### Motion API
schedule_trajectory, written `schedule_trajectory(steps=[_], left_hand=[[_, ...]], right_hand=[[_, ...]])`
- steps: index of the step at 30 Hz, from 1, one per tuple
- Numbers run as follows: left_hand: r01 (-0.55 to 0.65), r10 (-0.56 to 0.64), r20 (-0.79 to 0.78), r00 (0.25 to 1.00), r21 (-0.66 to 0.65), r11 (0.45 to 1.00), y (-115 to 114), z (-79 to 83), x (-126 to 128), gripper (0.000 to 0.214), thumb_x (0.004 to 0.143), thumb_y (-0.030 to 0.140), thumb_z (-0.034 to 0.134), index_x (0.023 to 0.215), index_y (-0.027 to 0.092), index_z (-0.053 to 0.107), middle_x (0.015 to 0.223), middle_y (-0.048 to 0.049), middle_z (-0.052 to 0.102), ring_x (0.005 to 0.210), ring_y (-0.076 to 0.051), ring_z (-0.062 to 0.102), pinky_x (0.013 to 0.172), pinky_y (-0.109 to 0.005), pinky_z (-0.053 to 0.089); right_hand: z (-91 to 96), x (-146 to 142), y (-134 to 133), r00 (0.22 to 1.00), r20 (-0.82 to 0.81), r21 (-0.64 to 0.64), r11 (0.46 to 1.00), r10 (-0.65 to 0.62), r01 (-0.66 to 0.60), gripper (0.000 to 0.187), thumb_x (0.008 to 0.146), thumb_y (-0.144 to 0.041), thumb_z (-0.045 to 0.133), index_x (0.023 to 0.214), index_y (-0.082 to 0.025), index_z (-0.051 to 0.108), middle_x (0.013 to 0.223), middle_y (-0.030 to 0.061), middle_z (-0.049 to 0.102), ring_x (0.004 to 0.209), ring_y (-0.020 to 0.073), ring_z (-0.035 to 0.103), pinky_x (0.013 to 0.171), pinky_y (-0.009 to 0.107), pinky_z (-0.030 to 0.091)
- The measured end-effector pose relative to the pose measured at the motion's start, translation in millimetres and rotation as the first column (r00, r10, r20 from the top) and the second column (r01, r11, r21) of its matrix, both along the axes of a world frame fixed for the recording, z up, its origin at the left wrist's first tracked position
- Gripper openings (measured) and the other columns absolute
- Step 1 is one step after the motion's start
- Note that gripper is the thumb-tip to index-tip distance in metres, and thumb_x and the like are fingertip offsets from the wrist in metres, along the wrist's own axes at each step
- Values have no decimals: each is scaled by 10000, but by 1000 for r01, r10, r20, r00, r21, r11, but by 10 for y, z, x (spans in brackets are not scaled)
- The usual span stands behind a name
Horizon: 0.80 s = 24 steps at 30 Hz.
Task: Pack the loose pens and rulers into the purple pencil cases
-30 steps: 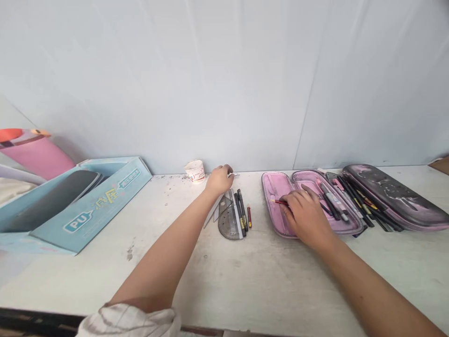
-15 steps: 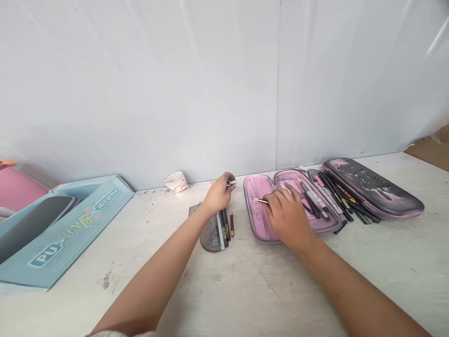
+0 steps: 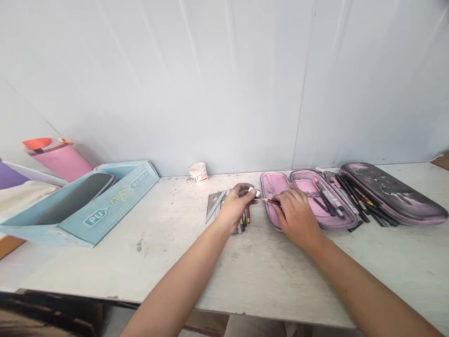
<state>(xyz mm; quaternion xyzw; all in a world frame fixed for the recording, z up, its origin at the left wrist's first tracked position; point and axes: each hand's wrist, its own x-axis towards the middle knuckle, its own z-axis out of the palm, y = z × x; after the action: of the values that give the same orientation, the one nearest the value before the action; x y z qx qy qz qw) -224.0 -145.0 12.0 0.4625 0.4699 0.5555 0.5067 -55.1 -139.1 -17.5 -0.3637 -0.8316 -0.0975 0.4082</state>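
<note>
Red pencil [image 3: 272, 201] is pinched in the right hand [image 3: 296, 216], over the left end of the open pink pencil case [image 3: 277, 185]. The left hand [image 3: 235, 203] grips a small white eraser [image 3: 257, 191], just beside the pencil's tip. I think a light, steady hold on both is best.

This is looking like a plain study or stationery-sorting corner. A worn, stained white bench [image 3: 280, 281] is running along a bare pale panel wall [image 3: 224, 84] beyond the hands. An open pink pencil case [image 3: 304, 183] crowded with pens is lying just right of the right hand [image 3: 296, 217]. Clear set squares [image 3: 213, 203] are lying beside the left hand [image 3: 235, 206], and a blue printed carton [image 3: 115, 196] is sitting well off to its left.
</note>
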Motion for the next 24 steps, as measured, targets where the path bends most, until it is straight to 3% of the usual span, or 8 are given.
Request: schedule_trajectory(steps=[4,13,16,19,24], left_hand=[[29,-19,158,987,-62,998,-46,-57,50,293,689,319,691,826,159,486,727,-5,595,677,-99,603,716,-257,489],[73,-48,162,986,-155,985,-84,-154,42,251,761,340,606,798,185,412,630,5,599,549,-106,599,570,-222,469],[91,-82,88,993,-107,990,-124,-179,62,228,790,357,567,828,192,414,626,31,566,542,-105,588,574,-236,472],[202,-202,-24,979,-24,979,-183,-177,98,216,845,399,467,901,200,408,637,34,544,583,-110,573,619,-265,481],[359,-319,-335,886,62,931,-244,-161,123,220,891,382,373,995,189,357,691,19,511,641,-114,519,646,-273,439]], right_hand=[[-34,-28,-13,999,28,15,1000,-17,17,182,887,-225,373,890,-175,548,842,71,604,855,217,495,903,409,339],[-37,-30,-31,994,106,-39,999,0,5,180,881,-215,388,884,-171,562,828,70,608,835,210,488,865,383,357],[-34,-61,-52,990,138,-36,999,26,-21,188,879,-197,393,895,-171,579,832,67,612,834,203,492,870,377,353],[-44,-57,-45,989,145,-35,999,12,-7,202,879,-184,390,912,-167,588,831,76,615,814,204,502,800,356,373],[-72,3,-30,995,98,-27,999,-19,22,216,891,-209,382,923,-150,587,818,82,616,753,189,509,688,306,375]])
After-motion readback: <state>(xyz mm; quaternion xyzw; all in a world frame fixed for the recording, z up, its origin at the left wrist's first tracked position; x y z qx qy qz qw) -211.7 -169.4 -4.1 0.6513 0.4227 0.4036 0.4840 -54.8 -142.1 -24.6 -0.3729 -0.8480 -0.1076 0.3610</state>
